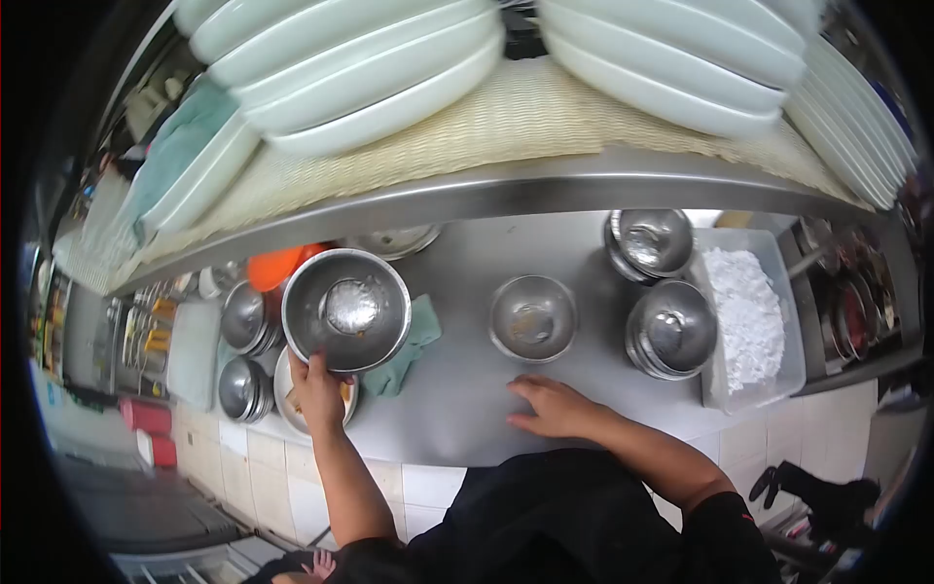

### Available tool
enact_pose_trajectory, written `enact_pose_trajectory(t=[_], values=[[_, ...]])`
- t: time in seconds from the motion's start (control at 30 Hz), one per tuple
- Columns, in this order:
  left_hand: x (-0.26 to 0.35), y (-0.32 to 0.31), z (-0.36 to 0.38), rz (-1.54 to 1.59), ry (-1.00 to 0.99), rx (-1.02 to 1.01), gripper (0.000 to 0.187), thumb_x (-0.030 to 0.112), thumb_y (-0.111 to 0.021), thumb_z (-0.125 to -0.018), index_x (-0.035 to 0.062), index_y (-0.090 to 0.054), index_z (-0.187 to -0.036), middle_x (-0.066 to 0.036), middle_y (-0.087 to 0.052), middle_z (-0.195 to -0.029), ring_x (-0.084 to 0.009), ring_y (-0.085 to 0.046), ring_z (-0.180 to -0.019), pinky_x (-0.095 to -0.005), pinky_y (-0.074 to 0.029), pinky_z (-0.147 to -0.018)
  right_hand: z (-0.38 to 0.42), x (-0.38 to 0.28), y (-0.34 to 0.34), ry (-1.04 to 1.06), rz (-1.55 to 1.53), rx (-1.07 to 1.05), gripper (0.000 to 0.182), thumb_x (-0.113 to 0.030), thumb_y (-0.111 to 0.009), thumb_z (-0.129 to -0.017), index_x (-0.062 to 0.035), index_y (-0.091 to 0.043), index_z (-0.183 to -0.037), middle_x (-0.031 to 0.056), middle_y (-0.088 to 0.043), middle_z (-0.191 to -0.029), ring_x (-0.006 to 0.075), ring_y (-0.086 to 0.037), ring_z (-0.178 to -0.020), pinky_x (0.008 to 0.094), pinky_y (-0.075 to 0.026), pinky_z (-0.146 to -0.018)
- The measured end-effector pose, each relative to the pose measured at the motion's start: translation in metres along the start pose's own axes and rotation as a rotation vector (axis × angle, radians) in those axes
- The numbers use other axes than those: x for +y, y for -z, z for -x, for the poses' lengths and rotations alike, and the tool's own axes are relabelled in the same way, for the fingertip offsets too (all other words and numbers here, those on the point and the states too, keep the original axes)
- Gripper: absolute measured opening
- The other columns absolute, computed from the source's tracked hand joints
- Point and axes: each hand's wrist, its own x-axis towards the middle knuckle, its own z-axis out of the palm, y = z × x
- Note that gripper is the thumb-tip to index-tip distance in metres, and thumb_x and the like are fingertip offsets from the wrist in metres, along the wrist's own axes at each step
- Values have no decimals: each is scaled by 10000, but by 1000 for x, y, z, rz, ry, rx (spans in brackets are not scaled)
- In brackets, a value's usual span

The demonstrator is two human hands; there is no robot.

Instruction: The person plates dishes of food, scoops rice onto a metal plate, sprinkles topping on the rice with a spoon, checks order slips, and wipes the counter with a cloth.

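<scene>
My left hand (319,389) grips the near rim of a steel bowl (346,310), whose inside shows a few small orange bits. Partly under that bowl is a white plate (292,399) with some food on it. Beside it, a green cloth (413,336) lies on the steel counter. A smaller steel bowl (532,319) with brownish residue stands at the middle of the counter. Just nearer to me, my right hand (553,406) hovers with its fingers apart, holding nothing.
Stacked steel bowls (671,329) stand at the right beside a clear tub (744,321) of white powder. More bowls (245,389) and an orange bowl (277,268) are at the left. A shelf edge (525,190) with large white dishes (379,88) overhangs the counter.
</scene>
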Motion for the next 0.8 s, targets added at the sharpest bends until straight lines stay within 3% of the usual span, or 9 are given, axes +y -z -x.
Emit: enact_pose_trajectory(t=[0.07, 0.17, 0.23, 0.3, 0.4, 0.5, 0.67, 0.73, 0.8], values=[[11, 29, 20, -32, 27, 89, 391, 92, -450, -919, 56, -413, -1306, -117, -596, -1037, -168, -622, -695, -262, -474, -432, -23, -11, -2, -34, -64, -60, 567, -349, -660, -869, 31, -520, -1266, 219, -530, -1295, 368, -504, -1218, 407, -412, -1031], [15, 55, 44, -24, 68, 234, 474, 59, -450, -901, 75, -351, -1364, -130, -562, -1127, -192, -637, -743, -267, -511, -441, -69, -25, -33, 156, -16, -119, 607, -345, -655, -871, 19, -473, -1322, 248, -460, -1357, 382, -479, -1242, 403, -398, -1046], [12, 66, 53, -12, 67, 261, 475, 19, -453, -887, 58, -363, -1352, -132, -506, -1193, -201, -631, -801, -266, -528, -463, -105, -50, -53, 233, 87, -57, 704, -361, -668, -852, 13, -400, -1385, 277, -338, -1437, 429, -393, -1305, 423, -375, -1069], [14, 73, 58, 37, 83, 264, 431, -44, -459, -869, 9, -428, -1295, -134, -417, -1281, -208, -613, -889, -257, -542, -501, -144, -67, -68, 327, 283, 129, 802, -430, -685, -817, -50, -349, -1439, 288, -232, -1488, 479, -281, -1357, 553, -312, -1083], [23, 57, 57, 21, 76, 250, 425, -14, -463, -869, -6, -428, -1292, -129, -472, -1228, -212, -625, -895, -242, -532, -495, -178, -93, -68, 161, 373, 185, 802, -492, -683, -793, -138, -376, -1444, 252, -213, -1516, 485, -188, -1396, 678, -240, -1051], [19, 45, 49, 97, 109, 166, 501, 56, -455, -902, 74, -324, -1385, -136, -570, -1151, -207, -653, -763, -279, -528, -453, -192, -77, -84, 212, 569, 118, 598, -456, -677, -789, -161, -555, -1295, 201, -322, -1467, 448, -267, -1353, 688, -230, -1025], [-11, 9, 18, 224, 217, -40, 365, 103, -501, -909, 30, -475, -1266, -115, -600, -1099, -182, -644, -810, -286, -531, -558, -125, -40, -99, 457, 584, 308, 397, -410, -717, -697, -201, -655, -1029, 64, -511, -1152, 270, -438, -1106, 526, -349, -922], [-25, -22, 0, 297, 282, -101, 286, 124, -527, -907, 27, -542, -1176, -91, -610, -1045, -147, -617, -789, -269, -496, -576, -81, -33, -86, 468, 553, 258, 404, -419, -719, -712, -219, -654, -1057, 60, -503, -1107, 240, -447, -1038, 483, -355, -892], [-36, -50, -19, 190, 381, -181, 197, 150, -562, -894, 47, -587, -1060, -28, -613, -886, -88, -540, -673, -237, -392, -527, -45, -27, -72, 350, 506, 111, 443, -443, -715, -740, -195, -650, -1100, 64, -502, -1173, 267, -453, -1099, 503, -359, -922]])
